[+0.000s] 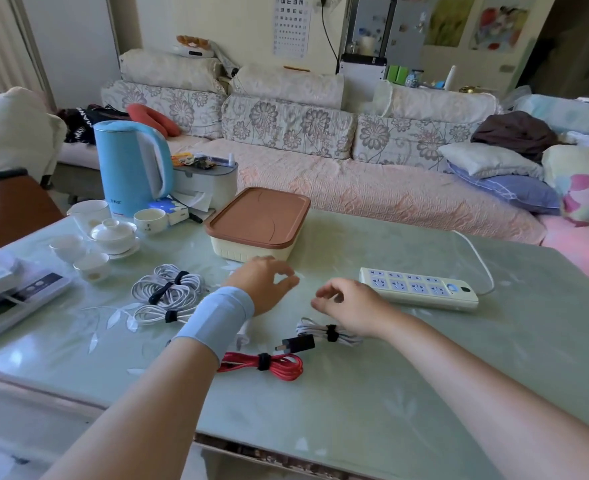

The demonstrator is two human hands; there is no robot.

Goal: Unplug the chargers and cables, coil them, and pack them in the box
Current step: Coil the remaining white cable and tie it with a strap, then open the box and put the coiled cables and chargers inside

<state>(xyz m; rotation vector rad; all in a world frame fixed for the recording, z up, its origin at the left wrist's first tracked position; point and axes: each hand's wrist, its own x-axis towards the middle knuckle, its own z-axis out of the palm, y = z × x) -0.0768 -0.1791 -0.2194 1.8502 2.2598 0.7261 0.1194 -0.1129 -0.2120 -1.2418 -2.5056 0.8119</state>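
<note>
A cream box with a brown lid (258, 221) stands shut at the middle of the table. Just in front of it hovers my left hand (263, 284), fingers loosely curled and holding nothing. My right hand (346, 304) hangs beside it, also loosely curled and holding nothing. To its right lies a white power strip (419, 289) with nothing plugged in. Several coiled white cables (166, 294) with black ties lie left of my left wrist. Near my right wrist sits another tied white cable (327, 332) with a black charger (298, 344). A tied red cable (265, 364) lies below.
A blue kettle (132, 166), white tea cups (113, 233) and a grey container (204, 181) stand at the table's far left. A white device (16, 289) lies at the left edge. A sofa (338, 174) runs behind the green glass-topped table (372, 393).
</note>
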